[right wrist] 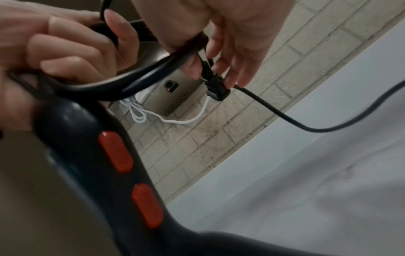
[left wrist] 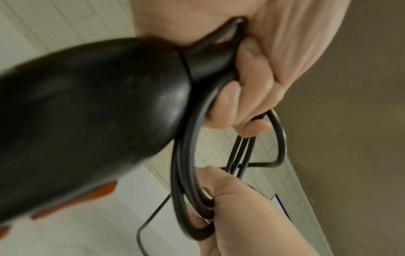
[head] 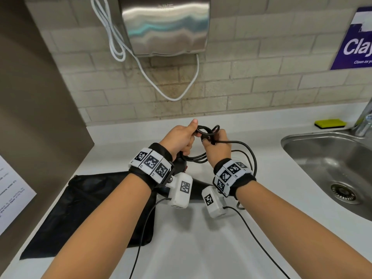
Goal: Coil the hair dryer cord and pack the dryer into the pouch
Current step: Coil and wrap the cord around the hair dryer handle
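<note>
Above the white counter (head: 201,238), both hands hold up the black hair dryer cord (head: 207,130), wound in several loops. My left hand (head: 182,137) grips the loops together with the end of the dryer handle (left wrist: 98,112). My right hand (head: 216,146) pinches the other side of the loops (left wrist: 186,181), and the plug (right wrist: 215,86) sits among its fingertips. A loose stretch of cord (right wrist: 306,126) hangs off to the right. The dryer (right wrist: 98,164), black with two red buttons, hangs below my left wrist and is mostly hidden in the head view. The black pouch (head: 90,208) lies flat at the front left.
A steel sink (head: 332,168) is sunk into the counter at right, with a yellow sponge (head: 330,123) and a tap behind it. A steel hand dryer (head: 165,27) with a white cable hangs on the tiled wall. A paper sheet (head: 12,188) lies at left.
</note>
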`<control>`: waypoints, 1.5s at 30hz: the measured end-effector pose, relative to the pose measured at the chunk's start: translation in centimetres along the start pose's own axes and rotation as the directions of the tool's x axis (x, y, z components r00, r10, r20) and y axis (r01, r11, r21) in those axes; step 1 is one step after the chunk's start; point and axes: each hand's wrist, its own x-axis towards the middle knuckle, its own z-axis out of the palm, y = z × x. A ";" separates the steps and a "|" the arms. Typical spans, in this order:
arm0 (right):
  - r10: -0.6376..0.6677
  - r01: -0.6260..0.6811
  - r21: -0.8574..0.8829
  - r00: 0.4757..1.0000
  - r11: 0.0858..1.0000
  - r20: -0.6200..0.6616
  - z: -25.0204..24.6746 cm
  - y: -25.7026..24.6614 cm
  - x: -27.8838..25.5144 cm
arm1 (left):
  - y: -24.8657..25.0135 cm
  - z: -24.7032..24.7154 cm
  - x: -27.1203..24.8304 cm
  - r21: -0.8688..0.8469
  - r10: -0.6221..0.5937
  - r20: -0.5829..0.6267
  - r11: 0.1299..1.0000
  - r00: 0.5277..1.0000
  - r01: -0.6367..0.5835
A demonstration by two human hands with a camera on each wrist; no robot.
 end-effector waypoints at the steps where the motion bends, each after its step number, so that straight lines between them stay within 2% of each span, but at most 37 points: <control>1: -0.016 0.016 -0.003 1.000 1.000 0.021 0.1 0.0 0.1 | 0.0 -0.1 0.0 -0.008 0.007 -0.004 1.000 1.000 -0.007; 7: -0.072 0.071 0.015 0.990 0.997 0.122 -0.3 0.3 0.7 | -0.1 -0.4 0.6 -0.027 0.032 -0.029 0.999 0.999 -0.033; 12: -0.062 0.006 0.245 0.973 0.970 0.222 -0.9 0.2 0.6 | 0.1 -0.2 1.1 -0.046 0.041 -0.027 0.998 0.999 -0.042; 15: -0.054 -0.001 0.201 0.962 0.980 0.267 -1.2 1.3 0.5 | 0.1 -0.1 1.5 -0.055 0.043 -0.042 0.997 0.998 -0.046; 17: -0.048 0.011 0.108 0.938 0.994 0.342 -1.7 2.2 0.5 | 0.1 -0.1 1.8 -0.080 0.044 -0.064 0.996 0.997 -0.049; 19: -0.022 0.084 -0.126 0.903 0.988 0.430 -2.5 3.4 0.8 | 0.0 -0.2 2.2 -0.101 0.049 -0.085 0.993 0.995 -0.058; 22: 0.096 0.215 -0.540 0.867 0.814 0.489 -3.9 5.0 1.3 | 0.0 -0.7 2.6 -0.143 0.053 -0.124 0.987 0.991 -0.071; 24: 0.256 0.140 -0.695 0.864 0.706 0.433 -4.9 5.6 1.6 | 0.0 -1.1 2.8 -0.177 0.043 -0.148 0.982 0.988 -0.069; 26: 0.387 0.042 -0.818 0.866 0.574 0.317 -5.7 5.8 1.9 | 0.0 -1.5 2.9 -0.189 0.042 -0.154 0.979 0.987 -0.071; 27: 0.405 0.009 -0.845 0.875 0.535 0.266 -6.0 6.1 2.3 | -0.1 -1.5 2.9 -0.189 0.044 -0.152 0.979 0.987 -0.073; 29: 0.375 -0.013 -0.856 0.902 0.517 0.213 -6.1 5.8 2.9 | -0.2 -1.5 2.9 -0.190 0.051 -0.159 0.978 0.986 -0.081; 32: 0.326 -0.044 -0.830 0.930 0.555 0.168 -5.4 5.3 3.5 | -0.2 -1.5 3.0 -0.213 0.049 -0.188 0.973 0.981 -0.090; 36: 0.168 0.032 -0.649 0.955 0.760 0.244 -3.8 3.8 3.3 | -0.3 -1.9 2.9 -0.239 0.041 -0.191 0.967 0.981 -0.087; 38: 0.148 0.052 -0.594 0.947 0.803 0.284 -2.7 2.4 2.7 | -0.2 -1.8 2.9 -0.231 0.049 -0.175 0.969 0.983 -0.089; 39: 0.164 0.058 -0.592 0.935 0.804 0.315 -2.2 1.5 2.3 | -0.2 -1.8 2.8 -0.223 0.054 -0.166 0.970 0.985 -0.091; 41: 0.229 0.105 -0.655 0.886 0.749 0.403 -1.4 0.0 1.5 | -0.2 -1.6 2.8 -0.206 0.066 -0.146 0.974 0.987 -0.096; 45: 0.304 0.338 -0.711 0.731 0.616 0.611 -1.9 -2.8 -0.3 | -0.2 -1.5 2.8 -0.186 0.073 -0.142 0.977 0.987 -0.099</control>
